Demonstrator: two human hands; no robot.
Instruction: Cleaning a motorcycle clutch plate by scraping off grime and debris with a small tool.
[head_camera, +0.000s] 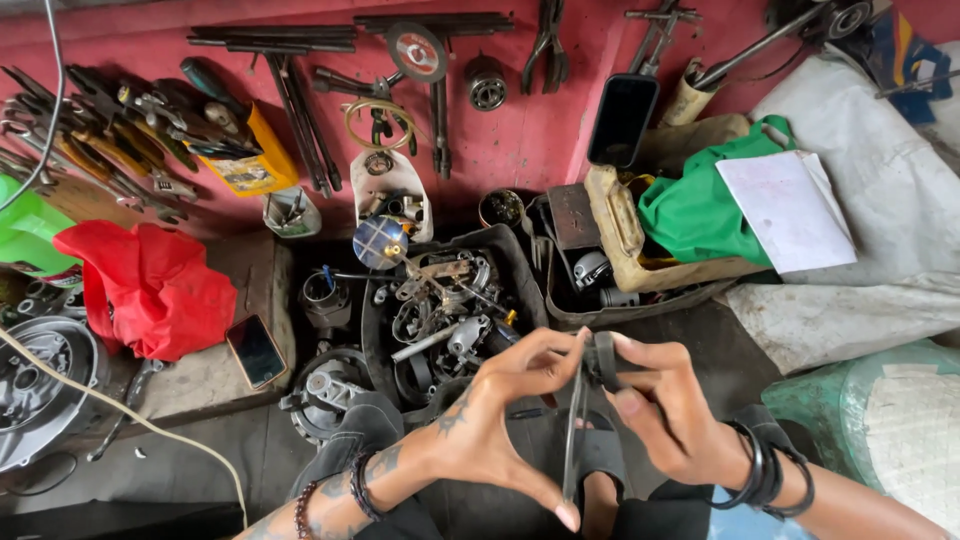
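Note:
My left hand (500, 415) and my right hand (665, 410) meet at the bottom centre, both pinching a small black rubber ring or seal (601, 358) between thumbs and fingertips. A thin dark rod or strap (574, 430) hangs down from the ring between my hands. Bead bracelets circle my left wrist and black bands my right wrist. Just beyond my hands sits a black tub (520, 262) packed with greasy metal engine parts.
Hand tools hang on the red wall (520, 140). A red bag (150, 285) and a phone (256, 351) lie at left beside an engine cover (40, 390). A green cloth (700, 210) and white paper (785, 210) sit at right on sacks.

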